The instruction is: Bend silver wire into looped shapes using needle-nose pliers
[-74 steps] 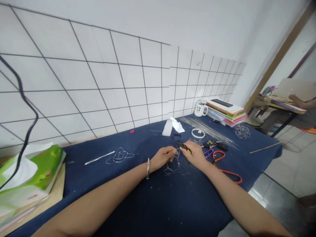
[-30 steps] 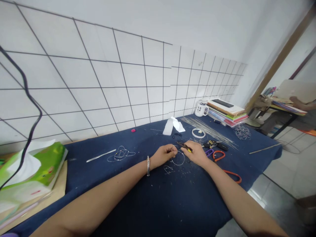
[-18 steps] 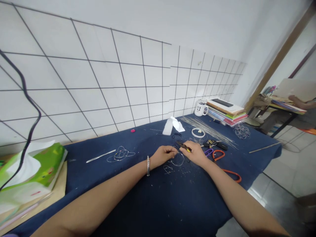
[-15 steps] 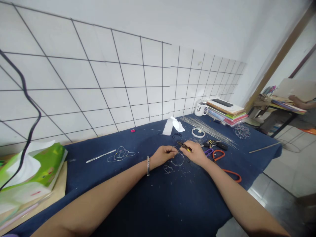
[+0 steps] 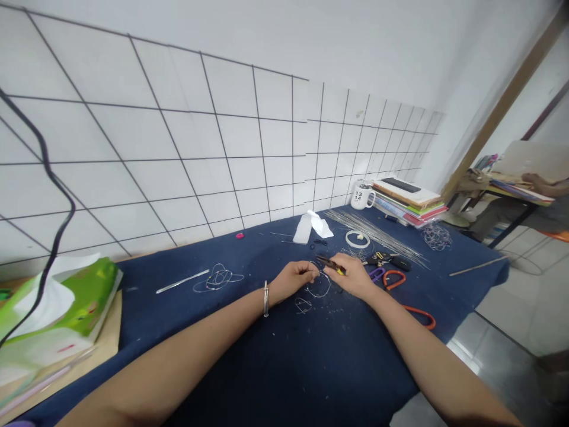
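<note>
My left hand [image 5: 293, 281] pinches a thin wire loop [image 5: 320, 295], which hangs in a ring below the fingertips. My right hand [image 5: 354, 276] is closed around pliers [image 5: 331, 265] with dark jaws and a yellow mark on the handle. The jaws point to the left, just above the left fingertips; whether they touch the wire I cannot tell. A small coil of wire [image 5: 303, 305] lies on the blue cloth under my left hand. Farther left rests a larger tangled wire loop [image 5: 217, 277] with small beads on it.
Beside my right hand lie black cutters [image 5: 387, 261], purple-handled scissors [image 5: 377, 274] and orange-handled scissors [image 5: 394, 279]. Behind are a tape roll [image 5: 357, 239], straight wires [image 5: 377, 232], a mug [image 5: 362, 196] and stacked books [image 5: 406, 201]. A tissue pack [image 5: 95, 302] sits left. Another person's arm [image 5: 540, 185] shows far right.
My left fingers have shifted slightly around the wire, and the hanging ring has tilted a little. The pliers stay in my right hand, almost unmoved.
</note>
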### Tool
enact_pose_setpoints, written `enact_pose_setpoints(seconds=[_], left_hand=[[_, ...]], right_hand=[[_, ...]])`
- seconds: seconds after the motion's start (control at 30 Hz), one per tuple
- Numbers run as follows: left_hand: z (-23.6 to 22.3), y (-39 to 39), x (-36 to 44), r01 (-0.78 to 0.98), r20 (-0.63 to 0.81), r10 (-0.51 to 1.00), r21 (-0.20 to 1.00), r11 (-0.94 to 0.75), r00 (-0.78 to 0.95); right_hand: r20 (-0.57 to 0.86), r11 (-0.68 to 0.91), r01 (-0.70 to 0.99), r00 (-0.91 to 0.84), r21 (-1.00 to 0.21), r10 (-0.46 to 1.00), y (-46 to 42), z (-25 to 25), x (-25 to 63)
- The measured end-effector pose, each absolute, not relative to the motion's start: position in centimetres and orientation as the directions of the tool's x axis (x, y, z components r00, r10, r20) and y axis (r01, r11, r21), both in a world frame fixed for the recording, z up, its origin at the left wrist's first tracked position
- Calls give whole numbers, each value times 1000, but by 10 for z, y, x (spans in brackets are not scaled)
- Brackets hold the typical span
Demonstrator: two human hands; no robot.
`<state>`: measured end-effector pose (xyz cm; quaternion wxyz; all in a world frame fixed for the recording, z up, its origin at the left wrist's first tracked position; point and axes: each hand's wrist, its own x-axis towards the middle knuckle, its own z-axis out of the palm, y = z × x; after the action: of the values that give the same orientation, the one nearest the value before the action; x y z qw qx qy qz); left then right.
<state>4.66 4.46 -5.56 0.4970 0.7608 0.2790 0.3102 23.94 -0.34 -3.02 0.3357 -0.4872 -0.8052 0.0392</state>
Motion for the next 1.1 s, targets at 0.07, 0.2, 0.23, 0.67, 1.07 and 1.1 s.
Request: enact_pose_setpoints(seconds=[0.07, 0.2, 0.23, 0.67, 1.07, 1.1], left_hand=[[-54, 45, 46, 120, 180, 738, 935, -333, 650], [-55, 48, 43, 131, 139, 760, 950, -283, 636], [-56, 49, 42, 132, 125, 764, 955, -266, 633], [-57, 54, 38, 4, 153, 712, 977, -214, 686], [-58, 56, 37, 1, 127, 688, 983, -182, 715], [-58, 55, 37, 2, 130, 686, 982, -189, 716]], right_hand=[[501, 524, 762, -306, -381, 810, -4, -28, 241], [499, 479, 815, -283, -326, 820, 0, -25, 254], [502, 448, 845, -264, -291, 824, 2, -25, 258], [373, 444, 889, -452, 112, 810, 3, -25, 266], [388, 473, 857, -515, 204, 765, -1, -18, 266], [388, 478, 855, -518, 204, 762, -1, -18, 265]])
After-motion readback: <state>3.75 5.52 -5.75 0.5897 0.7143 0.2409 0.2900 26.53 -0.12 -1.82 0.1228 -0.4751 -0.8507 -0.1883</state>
